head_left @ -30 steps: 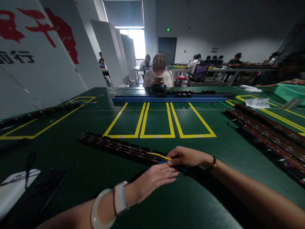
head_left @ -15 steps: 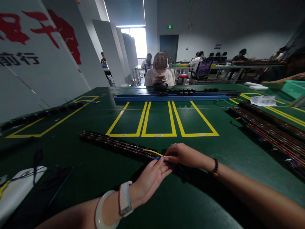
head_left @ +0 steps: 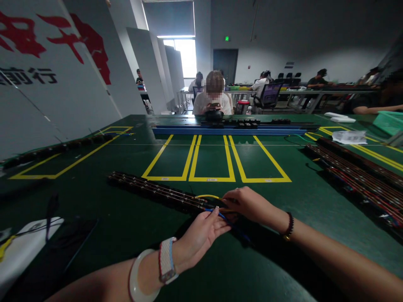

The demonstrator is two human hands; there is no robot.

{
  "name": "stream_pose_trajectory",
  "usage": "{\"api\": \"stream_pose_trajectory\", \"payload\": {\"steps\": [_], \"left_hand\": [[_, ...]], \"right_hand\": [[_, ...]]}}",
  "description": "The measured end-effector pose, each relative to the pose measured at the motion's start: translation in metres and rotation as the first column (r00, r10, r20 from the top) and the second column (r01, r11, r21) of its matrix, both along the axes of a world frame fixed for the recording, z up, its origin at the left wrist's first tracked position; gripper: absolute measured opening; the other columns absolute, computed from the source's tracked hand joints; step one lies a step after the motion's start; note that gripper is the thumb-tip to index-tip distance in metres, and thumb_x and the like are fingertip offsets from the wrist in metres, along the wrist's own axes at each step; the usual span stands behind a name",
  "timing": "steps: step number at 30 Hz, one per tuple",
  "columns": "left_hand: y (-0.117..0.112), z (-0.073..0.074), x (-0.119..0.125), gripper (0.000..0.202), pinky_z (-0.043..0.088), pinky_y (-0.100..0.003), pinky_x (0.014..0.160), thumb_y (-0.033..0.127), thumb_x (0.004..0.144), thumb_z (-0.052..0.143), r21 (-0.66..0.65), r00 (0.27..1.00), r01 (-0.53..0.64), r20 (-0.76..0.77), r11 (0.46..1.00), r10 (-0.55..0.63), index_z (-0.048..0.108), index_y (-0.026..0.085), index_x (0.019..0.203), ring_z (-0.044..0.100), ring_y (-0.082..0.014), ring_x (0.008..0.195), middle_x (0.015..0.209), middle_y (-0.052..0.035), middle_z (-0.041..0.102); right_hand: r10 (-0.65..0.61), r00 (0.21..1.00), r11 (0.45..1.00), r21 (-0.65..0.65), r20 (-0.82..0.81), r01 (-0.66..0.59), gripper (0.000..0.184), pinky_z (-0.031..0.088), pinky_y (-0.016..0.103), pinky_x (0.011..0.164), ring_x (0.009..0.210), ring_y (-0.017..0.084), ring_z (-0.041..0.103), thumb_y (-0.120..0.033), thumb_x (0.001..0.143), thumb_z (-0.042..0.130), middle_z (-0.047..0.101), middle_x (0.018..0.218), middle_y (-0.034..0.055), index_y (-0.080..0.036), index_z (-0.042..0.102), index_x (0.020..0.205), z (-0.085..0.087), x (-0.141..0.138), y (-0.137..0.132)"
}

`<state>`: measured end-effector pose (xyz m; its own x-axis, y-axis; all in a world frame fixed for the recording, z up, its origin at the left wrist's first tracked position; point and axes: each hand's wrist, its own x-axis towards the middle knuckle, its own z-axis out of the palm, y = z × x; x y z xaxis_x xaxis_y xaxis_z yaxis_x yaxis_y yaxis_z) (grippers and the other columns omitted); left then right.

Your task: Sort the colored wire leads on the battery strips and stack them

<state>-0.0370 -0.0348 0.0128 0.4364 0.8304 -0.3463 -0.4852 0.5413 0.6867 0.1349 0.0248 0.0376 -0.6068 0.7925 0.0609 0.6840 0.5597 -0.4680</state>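
Fingers (head_left: pixel 214 214) of the left hand (head_left: pixel 198 235) are pinching the blue wire (head_left: pixel 209 209); right hand (head_left: pixel 252 205) is grasping the yellow wire (head_left: pixel 209 196), its tips partly hidden. Both wires are coming off the right end of the black strip (head_left: pixel 154 188), which is lying aslant on the table, just left of the hands

Writing: black lettering (head_left: pixel 33 76) on the left wall panel is reading 前行 at its clear end; red brush characters (head_left: pixel 64 40) are sitting above, cut off at left. 3 tape labels (head_left: pixel 212 180) are showing but are too small to read, same for the green lit sign (head_left: pixel 226 38)

Surface: green table (head_left: pixel 270 260), yellow tape (head_left: pixel 233 159) is marking 3 boxes mid-table, more at both sides. Blue rail (head_left: pixel 229 131) is lying across behind them, wired strips (head_left: pixel 359 184) at right

Room: person in white (head_left: pixel 212 100) is sitting opposite, others are sitting farther back, window (head_left: pixel 188 58) is glowing behind
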Motion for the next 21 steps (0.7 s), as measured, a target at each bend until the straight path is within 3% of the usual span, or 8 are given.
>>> {"api": "stream_pose_trajectory", "payload": {"steps": [3,5,9,12,17,21], "left_hand": [[0.001,0.002,0.001,0.020,0.043,-0.042,0.099,0.027,0.091,0.048,-0.063,0.999,-0.037,-0.021,0.997,0.036,0.056,0.009,0.096,0.063,-0.0218,0.101,0.103,-0.0154,0.066],[0.001,0.004,0.001,0.020,0.043,-0.041,0.099,0.028,0.091,0.048,-0.097,0.999,-0.042,-0.004,0.994,0.042,0.056,0.010,0.094,0.063,-0.0222,0.101,0.102,-0.0159,0.066],[0.002,0.006,0.000,0.023,0.042,-0.041,0.099,0.030,0.092,0.044,-0.108,0.998,-0.008,0.055,0.994,0.014,0.056,0.010,0.095,0.062,-0.0215,0.101,0.104,-0.0158,0.065],[0.002,0.006,0.000,0.024,0.045,-0.038,0.094,0.032,0.093,0.044,-0.124,0.997,-0.004,0.075,0.992,0.014,0.056,0.011,0.092,0.064,-0.0197,0.093,0.094,-0.0122,0.066],[0.002,0.010,0.002,0.010,0.048,-0.029,0.076,0.024,0.089,0.051,-0.197,0.995,-0.101,-0.011,0.975,0.101,0.054,0.015,0.090,0.059,-0.0112,0.071,0.079,-0.0024,0.060],[0.003,0.011,0.002,0.007,0.048,-0.027,0.073,0.021,0.090,0.050,-0.185,0.995,-0.099,-0.037,0.978,0.093,0.054,0.015,0.090,0.056,-0.0097,0.070,0.081,-0.0017,0.058]], "right_hand": [[-0.010,0.996,0.995,0.102,-0.084,0.019,0.023,0.045,0.025,0.070,0.081,0.017,0.063,-0.022,0.091,0.049,0.069,0.095,0.0084,-0.017,0.069,0.101,0.000,0.004,0.009],[0.020,0.991,0.997,0.080,-0.133,-0.009,0.024,0.046,0.026,0.075,0.086,0.017,0.064,-0.020,0.091,0.047,0.069,0.099,0.0081,-0.018,0.067,0.104,-0.001,0.008,0.017],[-0.008,0.975,0.999,0.035,-0.223,0.016,0.016,0.047,0.025,0.070,0.079,0.015,0.064,-0.018,0.087,0.053,0.070,0.090,0.0044,-0.018,0.067,0.096,-0.011,0.015,0.031],[-0.042,0.964,0.992,0.103,-0.264,0.071,0.014,0.047,0.027,0.071,0.080,0.016,0.064,-0.019,0.087,0.053,0.069,0.089,0.0041,-0.017,0.066,0.092,-0.020,0.018,0.041],[-0.075,0.962,0.968,0.212,-0.264,0.134,0.017,0.048,0.030,0.077,0.087,0.019,0.064,-0.019,0.089,0.052,0.069,0.095,0.0066,-0.017,0.068,0.095,-0.034,0.017,0.055],[0.025,0.978,0.967,0.254,-0.205,0.028,0.021,0.047,0.034,0.084,0.092,0.019,0.062,-0.014,0.090,0.048,0.069,0.097,0.0080,-0.017,0.068,0.096,-0.039,0.019,0.056]]}}
